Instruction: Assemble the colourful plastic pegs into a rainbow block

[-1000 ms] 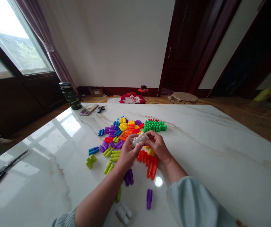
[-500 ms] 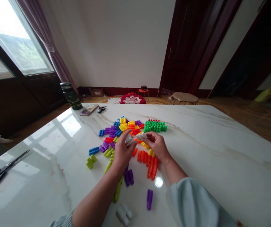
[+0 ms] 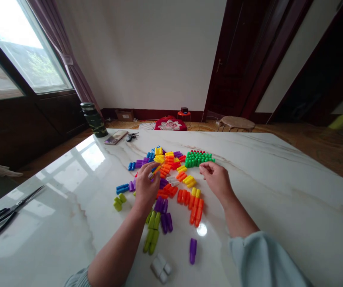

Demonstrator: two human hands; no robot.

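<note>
My left hand [image 3: 147, 184] hovers over the left part of a pile of coloured, bullet-shaped plastic pieces, its fingers closed on a small white piece [image 3: 150, 175], mostly hidden by the fingers. A yellow piece [image 3: 157, 169] shows right beside the fingertips; I cannot tell whether it is held too. To the right of the pile, my right hand [image 3: 217, 179] has thumb and fingertips drawn together with nothing visible in them. The green block of pieces [image 3: 196, 159] stands just beyond it. Between the hands lies a joined white piece [image 3: 173, 181] among orange and yellow ones.
Nearer me are purple pieces [image 3: 192, 251], lime pieces [image 3: 151, 240] and white pieces [image 3: 161, 268]. Black scissors [image 3: 17, 205] lie at left. A camouflage flask [image 3: 94, 120], phone [image 3: 116, 137] and keys [image 3: 131, 137] are at the table's far left.
The white piece my right hand held now lies in the pile, and that hand has moved right. My left hand has shifted left, away from the pile's middle.
</note>
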